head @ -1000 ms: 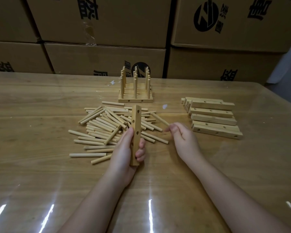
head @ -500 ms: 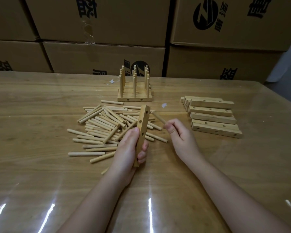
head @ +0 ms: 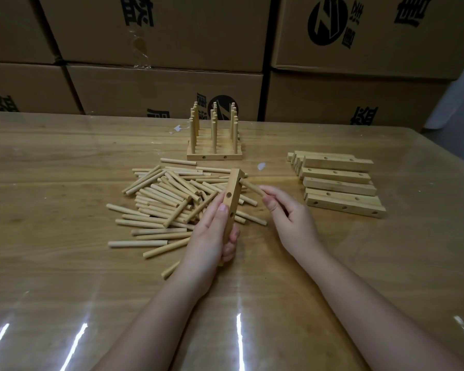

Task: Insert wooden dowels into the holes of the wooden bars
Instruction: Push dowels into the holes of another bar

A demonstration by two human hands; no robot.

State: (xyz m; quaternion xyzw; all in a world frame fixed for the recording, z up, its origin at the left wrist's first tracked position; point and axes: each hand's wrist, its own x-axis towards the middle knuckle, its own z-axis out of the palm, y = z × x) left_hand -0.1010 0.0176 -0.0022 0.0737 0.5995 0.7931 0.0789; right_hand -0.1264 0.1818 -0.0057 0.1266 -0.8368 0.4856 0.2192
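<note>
Holding bar (head: 232, 199) upright in left hand (head: 212, 236) grip | right hand (head: 287, 218) grip pinches dowel (head: 252, 187) at bar's top hole

body: two bare forearms (head: 158, 311) | left hand (head: 209, 242) bare | right hand (head: 292, 223) bare | nails short

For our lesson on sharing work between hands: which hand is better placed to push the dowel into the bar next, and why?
Right. The right hand pinches the dowel, whose tip meets the bar near its top end; the left hand grips the bar, steadying it.
</note>
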